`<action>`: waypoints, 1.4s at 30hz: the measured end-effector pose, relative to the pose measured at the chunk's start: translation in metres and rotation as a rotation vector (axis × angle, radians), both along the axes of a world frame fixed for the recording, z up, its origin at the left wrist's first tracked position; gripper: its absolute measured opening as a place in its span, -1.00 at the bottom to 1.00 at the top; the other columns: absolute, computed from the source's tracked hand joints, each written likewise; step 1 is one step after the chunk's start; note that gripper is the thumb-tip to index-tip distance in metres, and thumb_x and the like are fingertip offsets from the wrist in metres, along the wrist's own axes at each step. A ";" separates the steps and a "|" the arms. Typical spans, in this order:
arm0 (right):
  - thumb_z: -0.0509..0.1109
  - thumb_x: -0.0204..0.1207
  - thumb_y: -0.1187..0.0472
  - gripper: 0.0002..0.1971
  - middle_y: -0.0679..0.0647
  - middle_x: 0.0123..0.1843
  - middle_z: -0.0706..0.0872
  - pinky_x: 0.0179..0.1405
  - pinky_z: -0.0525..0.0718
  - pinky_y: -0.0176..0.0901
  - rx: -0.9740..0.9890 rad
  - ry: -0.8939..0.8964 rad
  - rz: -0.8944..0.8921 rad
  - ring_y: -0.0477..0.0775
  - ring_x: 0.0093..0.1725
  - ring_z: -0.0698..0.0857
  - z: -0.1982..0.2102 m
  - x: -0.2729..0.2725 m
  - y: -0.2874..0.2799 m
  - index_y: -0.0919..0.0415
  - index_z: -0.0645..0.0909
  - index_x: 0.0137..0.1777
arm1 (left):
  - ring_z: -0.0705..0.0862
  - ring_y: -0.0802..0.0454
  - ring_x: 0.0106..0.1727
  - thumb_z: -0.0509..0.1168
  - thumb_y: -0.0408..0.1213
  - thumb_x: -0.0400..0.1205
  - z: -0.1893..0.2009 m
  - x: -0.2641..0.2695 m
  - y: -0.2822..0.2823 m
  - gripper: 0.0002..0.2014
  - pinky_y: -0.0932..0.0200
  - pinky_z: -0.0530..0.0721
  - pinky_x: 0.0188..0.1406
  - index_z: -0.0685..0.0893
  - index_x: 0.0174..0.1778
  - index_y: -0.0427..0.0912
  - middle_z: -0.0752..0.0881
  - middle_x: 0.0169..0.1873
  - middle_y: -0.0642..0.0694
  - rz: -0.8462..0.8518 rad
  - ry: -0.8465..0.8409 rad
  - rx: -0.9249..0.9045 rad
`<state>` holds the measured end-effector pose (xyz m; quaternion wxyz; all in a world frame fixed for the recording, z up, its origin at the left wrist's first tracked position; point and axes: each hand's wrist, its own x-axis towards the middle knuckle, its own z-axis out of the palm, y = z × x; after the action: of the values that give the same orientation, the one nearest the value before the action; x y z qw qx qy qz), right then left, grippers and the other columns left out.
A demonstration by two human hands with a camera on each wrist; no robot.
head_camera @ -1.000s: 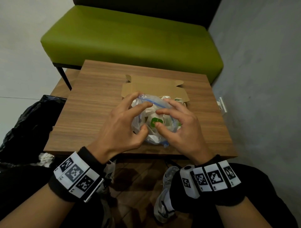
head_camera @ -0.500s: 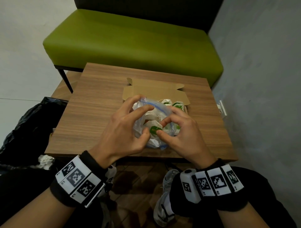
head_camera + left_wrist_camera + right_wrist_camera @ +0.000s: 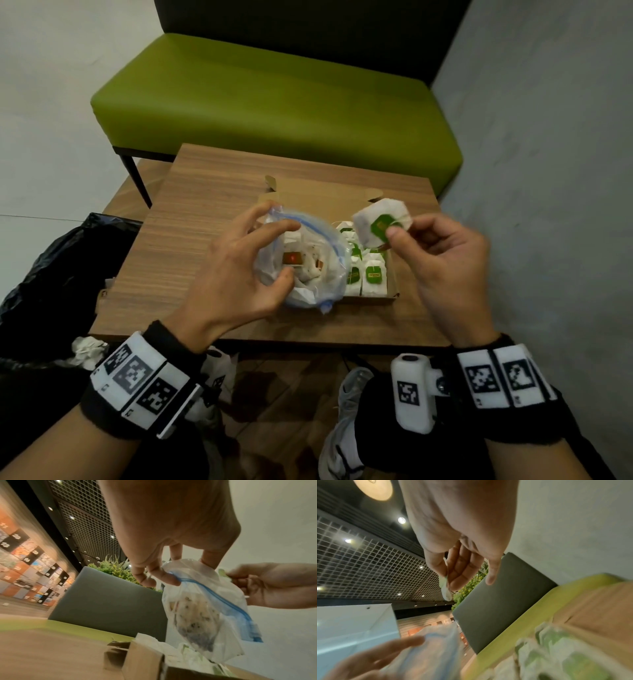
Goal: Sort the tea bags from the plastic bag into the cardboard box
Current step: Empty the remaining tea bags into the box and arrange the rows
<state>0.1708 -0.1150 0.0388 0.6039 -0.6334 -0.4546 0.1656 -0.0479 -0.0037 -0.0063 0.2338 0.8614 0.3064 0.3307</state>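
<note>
My left hand [image 3: 239, 270] grips the clear plastic bag [image 3: 310, 263] with the blue zip strip, holding its mouth wide above the left part of the cardboard box [image 3: 394, 294]. Tea bags with red tags lie inside the plastic bag [image 3: 202, 609]. My right hand [image 3: 442, 253] pinches a white tea bag with a green tag [image 3: 382, 222] between thumb and fingers, raised over the box's far right side. In the right wrist view that tea bag [image 3: 444, 586] hangs from my fingers. Several green-tagged tea bags [image 3: 371, 277] stand in rows in the box.
The box sits on a small wooden table [image 3: 205, 219]. A green bench [image 3: 274, 102] stands behind it, a grey wall is on the right, and a black rubbish bag [image 3: 51, 267] lies on the floor to the left.
My right hand has drawn a green-tagged tea bag out of the plastic bag and lifted it up and to the right. My left hand keeps its hold on the bag.
</note>
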 end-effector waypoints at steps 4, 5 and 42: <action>0.57 0.46 0.34 -0.76 -0.01 -0.24 0.86 -0.12 0.82 -0.17 -0.144 -0.057 -0.072 -0.03 -0.18 0.85 0.000 0.033 0.002 0.00 0.70 0.01 | 0.50 0.00 0.42 0.42 -0.15 0.48 0.003 -0.014 0.020 -0.51 0.03 0.61 0.27 0.68 0.36 -0.08 0.52 0.44 -0.21 0.141 -0.017 -0.012; 0.57 0.47 0.33 -0.75 -0.03 -0.26 0.85 -0.10 0.82 -0.16 -0.222 -0.093 -0.087 -0.08 -0.19 0.83 -0.005 0.040 0.002 -0.04 0.69 -0.01 | 0.51 -0.08 0.43 0.46 -0.23 0.49 0.002 -0.018 0.026 -0.53 -0.04 0.63 0.28 0.68 0.36 -0.09 0.53 0.43 -0.23 0.179 -0.007 -0.019; 0.52 0.50 0.16 -0.53 -0.11 0.22 0.45 0.36 0.47 -0.12 -0.644 -0.617 -0.033 -0.09 0.29 0.41 -0.046 0.039 0.017 -0.03 0.58 0.41 | 0.60 -0.03 0.33 0.35 0.06 0.44 -0.001 -0.034 0.042 -0.47 -0.15 0.75 0.06 0.67 0.35 0.05 0.55 0.40 -0.11 0.089 -0.018 -0.031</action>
<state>0.2097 -0.0985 -0.0070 0.2143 -0.8162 -0.5285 0.0925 -0.0818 0.0381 -0.0077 0.2349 0.8403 0.3472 0.3437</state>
